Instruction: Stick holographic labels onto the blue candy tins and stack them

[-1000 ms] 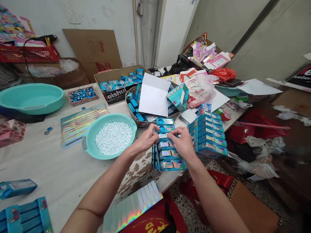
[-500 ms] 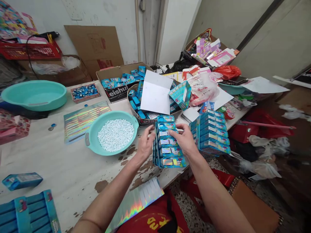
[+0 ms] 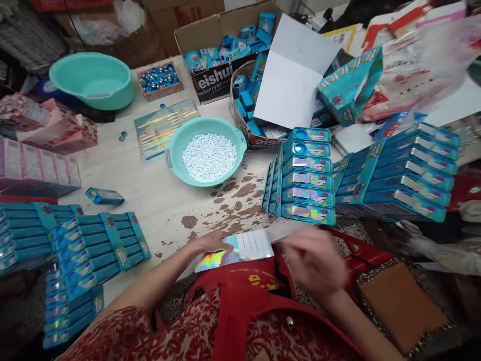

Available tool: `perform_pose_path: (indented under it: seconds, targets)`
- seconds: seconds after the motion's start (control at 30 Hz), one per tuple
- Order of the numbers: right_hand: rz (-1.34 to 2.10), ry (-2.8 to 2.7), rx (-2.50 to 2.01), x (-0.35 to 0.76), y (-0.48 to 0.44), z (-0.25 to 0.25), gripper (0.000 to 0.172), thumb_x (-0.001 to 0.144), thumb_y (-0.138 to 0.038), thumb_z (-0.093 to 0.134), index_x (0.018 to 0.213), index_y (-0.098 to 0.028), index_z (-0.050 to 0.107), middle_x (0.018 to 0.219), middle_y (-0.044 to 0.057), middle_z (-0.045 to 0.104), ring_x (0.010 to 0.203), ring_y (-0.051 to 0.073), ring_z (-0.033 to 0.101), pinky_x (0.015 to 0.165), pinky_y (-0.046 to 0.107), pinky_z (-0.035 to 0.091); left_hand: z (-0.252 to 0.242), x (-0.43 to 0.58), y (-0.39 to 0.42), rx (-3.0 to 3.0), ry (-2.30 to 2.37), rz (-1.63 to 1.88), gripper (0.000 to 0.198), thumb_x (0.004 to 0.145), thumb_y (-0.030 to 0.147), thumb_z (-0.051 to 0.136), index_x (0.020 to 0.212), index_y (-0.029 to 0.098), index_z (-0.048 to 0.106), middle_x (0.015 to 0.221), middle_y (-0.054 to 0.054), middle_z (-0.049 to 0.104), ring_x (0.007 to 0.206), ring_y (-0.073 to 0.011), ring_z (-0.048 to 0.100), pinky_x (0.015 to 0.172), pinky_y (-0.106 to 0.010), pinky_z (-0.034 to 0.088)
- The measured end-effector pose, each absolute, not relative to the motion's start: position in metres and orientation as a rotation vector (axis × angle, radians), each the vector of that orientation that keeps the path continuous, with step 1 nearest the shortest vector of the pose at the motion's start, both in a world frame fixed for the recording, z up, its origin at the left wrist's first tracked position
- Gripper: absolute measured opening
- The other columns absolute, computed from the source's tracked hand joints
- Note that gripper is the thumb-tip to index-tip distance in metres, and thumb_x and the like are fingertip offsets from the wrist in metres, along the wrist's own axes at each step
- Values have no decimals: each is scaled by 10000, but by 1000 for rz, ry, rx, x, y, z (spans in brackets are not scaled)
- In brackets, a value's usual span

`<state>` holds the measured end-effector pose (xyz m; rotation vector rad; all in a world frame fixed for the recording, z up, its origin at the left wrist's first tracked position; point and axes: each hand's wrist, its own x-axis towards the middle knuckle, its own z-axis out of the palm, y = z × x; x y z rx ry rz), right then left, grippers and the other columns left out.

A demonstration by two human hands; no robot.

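Close to my body at the table's front edge, my left hand (image 3: 211, 242) grips a shiny rainbow sticker sheet (image 3: 256, 245) by its left part. Pale bare strips show on the sheet's right part. My right hand (image 3: 317, 260) is off to the right of the sheet, over the front edge, smeared by motion; whether its fingers hold anything cannot be made out. Beyond it stands a display tray of blue candy boxes (image 3: 308, 180), several with shiny stickers on their ends. The box end near the top shows a bare round window without a sticker.
A turquoise basin (image 3: 175, 168) of white candies stands mid-table. Another sticker sheet (image 3: 150, 130) lies behind it. More blue box trays stand at right (image 3: 406, 175) and left (image 3: 101, 245). Cartons (image 3: 210, 82) of blue boxes and an open turquoise basin (image 3: 92, 75) are farther back.
Both hands have left the tray of blue boxes. My left hand has come down onto the sticker sheet, and my right hand has drawn back towards my body. The view has tilted down.
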<state>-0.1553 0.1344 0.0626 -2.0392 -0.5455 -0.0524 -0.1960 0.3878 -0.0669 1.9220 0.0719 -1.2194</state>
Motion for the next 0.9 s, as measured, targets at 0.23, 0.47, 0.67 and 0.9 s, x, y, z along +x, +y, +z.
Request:
perform_pose_path:
  seconds: [0.23,0.47,0.67,0.9]
  targets:
    - [380,-917,-2279,-177,204,-71,279,826,-166,585,1099,-215,605,1016,94,594,963,224,550,808,356,504,-84,-213,387,2183,212,-984,212,752,294,479,714,149,629,586,11,503,588,-121,417,542,-221,252]
    - [347,-1246,-2422,-194,191,-103,317,847,-148,557,1155,-223,579,1167,97,581,995,234,518,783,362,469,-85,-211,387,2191,262,-992,238,751,286,475,766,149,669,641,-13,570,618,-136,459,562,-227,278]
    - [331,-1187,-2402,-185,200,-77,79,866,-192,552,806,-191,604,832,58,624,818,203,538,696,305,422,-88,-209,386,2239,233,-991,227,775,276,487,781,153,677,701,-34,626,688,-165,531,605,-235,337]
    - [279,-693,-2230,-166,184,27,109,884,-183,495,781,-209,520,774,28,582,753,164,541,664,259,408,-32,-195,379,1923,229,-575,406,844,426,452,1142,178,570,1109,-96,629,1002,-219,556,832,-303,430]
